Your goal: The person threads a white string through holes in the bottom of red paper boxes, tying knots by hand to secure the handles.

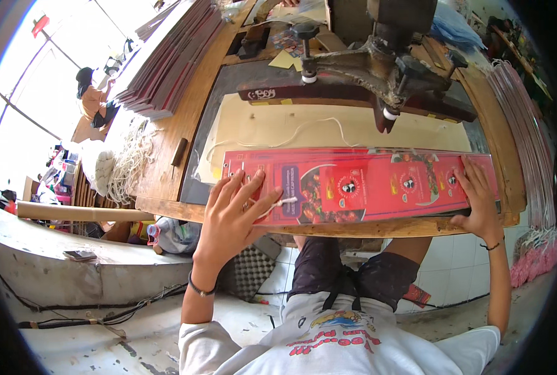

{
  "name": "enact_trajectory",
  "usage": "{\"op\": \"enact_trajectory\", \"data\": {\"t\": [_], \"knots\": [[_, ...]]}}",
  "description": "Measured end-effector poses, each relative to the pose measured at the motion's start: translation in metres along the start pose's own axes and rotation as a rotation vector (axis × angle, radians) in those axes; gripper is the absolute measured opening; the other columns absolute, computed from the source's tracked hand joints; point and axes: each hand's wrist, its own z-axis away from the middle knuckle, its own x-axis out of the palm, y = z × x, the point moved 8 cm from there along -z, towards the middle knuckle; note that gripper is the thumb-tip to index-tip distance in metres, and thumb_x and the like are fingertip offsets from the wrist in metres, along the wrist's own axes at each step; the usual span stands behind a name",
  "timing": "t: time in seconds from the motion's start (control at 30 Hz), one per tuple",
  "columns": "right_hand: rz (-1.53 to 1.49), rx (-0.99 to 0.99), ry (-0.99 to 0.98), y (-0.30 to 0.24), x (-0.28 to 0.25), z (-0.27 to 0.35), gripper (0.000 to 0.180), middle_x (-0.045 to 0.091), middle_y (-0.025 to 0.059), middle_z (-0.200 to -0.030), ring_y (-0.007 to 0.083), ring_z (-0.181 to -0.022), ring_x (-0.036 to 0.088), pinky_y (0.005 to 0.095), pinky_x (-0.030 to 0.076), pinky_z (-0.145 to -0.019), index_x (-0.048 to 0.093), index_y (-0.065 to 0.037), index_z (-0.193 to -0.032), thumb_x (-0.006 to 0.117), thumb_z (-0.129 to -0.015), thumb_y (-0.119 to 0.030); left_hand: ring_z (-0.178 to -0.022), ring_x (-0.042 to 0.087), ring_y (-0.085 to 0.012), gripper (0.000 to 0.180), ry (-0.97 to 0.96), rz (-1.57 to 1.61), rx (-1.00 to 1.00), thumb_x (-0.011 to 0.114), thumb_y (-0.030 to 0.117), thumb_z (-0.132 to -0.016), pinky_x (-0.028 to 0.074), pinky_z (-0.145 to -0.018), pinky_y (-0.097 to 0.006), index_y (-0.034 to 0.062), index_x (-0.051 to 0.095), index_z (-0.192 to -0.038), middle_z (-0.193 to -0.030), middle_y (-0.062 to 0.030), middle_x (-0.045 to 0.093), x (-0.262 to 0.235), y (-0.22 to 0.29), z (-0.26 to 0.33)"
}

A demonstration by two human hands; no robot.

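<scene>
A: Where is the long red printed sheet (385, 187)?
B: Flat near the wooden table's (166, 162) front edge, with the cream board (278, 125) showing at its twelve o'clock side and the dark press head (385, 69) beyond, toward one o'clock

A: And the hands?
B: The left hand (231, 203) lies palm down with fingers spread on the nine o'clock end, beside a short white cord (283, 202). The right hand (478, 203) rests on the three o'clock end, fingers stretched out and thumb apart. Both look loosely open, and I see no firm grip

A: How would it handle?
B: Light, I'd judge, and stiff like card but ready to bow along its length. The shine suggests a slippery face that could scuff or crease, so I'd take it by the two short ends, at nine and three. Whether it is one layer or several, I cannot tell

A: Any containers?
B: A clear plastic bag (180, 237) sits past the table between eight and nine o'clock. Something greyish shows inside, too unclear to name
</scene>
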Motion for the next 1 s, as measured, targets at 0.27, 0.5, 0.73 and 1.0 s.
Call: {"op": "enact_trajectory", "data": {"t": [0.27,0.5,0.73,1.0], "knots": [[0.015,-0.027,-0.005,-0.001,-0.004,0.022,0.085,0.031,0.0209,-0.157,0.0402,-0.144,0.031,0.0552,0.022,-0.118,0.044,-0.009,-0.147,0.048,-0.086,-0.068,-0.131,0.05,-0.035,0.044,0.202,0.443,-0.312,0.058,0.019,-0.097,0.037,-0.109,-0.046,0.0053,0.054,-0.138,-0.143,-0.0186,0.052,0.006,-0.124,-0.011],[-0.114,-0.036,0.148,-0.001,-0.049,0.023,0.056,0.058,0.0177,-0.135,0.0409,-0.126,0.053,0.0531,0.039,-0.107,0.066,-0.011,-0.125,0.053,-0.091,-0.053,-0.109,0.063,-0.0311,0.014,0.132,0.288,-0.359,0.061,0.012,-0.093,0.039,-0.103,-0.044,0.0068,0.067,-0.104,-0.116,-0.0109,0.068,0.017,-0.147,-0.018],[0.051,-0.047,0.438,0.005,-0.1,0.01,0.044,0.067,0.014,-0.116,0.0386,-0.112,0.062,0.047,0.05,-0.094,0.069,-0.008,-0.11,0.052,-0.096,-0.046,-0.114,0.058,-0.0348,0.026,0.562,-0.086,-0.835,0.056,0.0,-0.084,0.039,-0.103,-0.048,0.0026,0.064,-0.109,-0.118,-0.0157,0.063,-0.05,-0.194,0.13],[0.008,-0.079,0.316,-0.001,-0.07,-0.037,0.028,0.068,0.0105,-0.109,0.0337,-0.106,0.063,0.0444,0.051,-0.09,0.068,-0.01,-0.114,0.062,-0.089,-0.022,-0.135,0.042,-0.04,0.051,0.62,-0.092,-0.587,0.054,0.001,-0.081,0.029,-0.114,-0.053,0.0031,0.053,-0.132,-0.141,-0.018,0.05,-0.057,-0.121,0.1]]}}
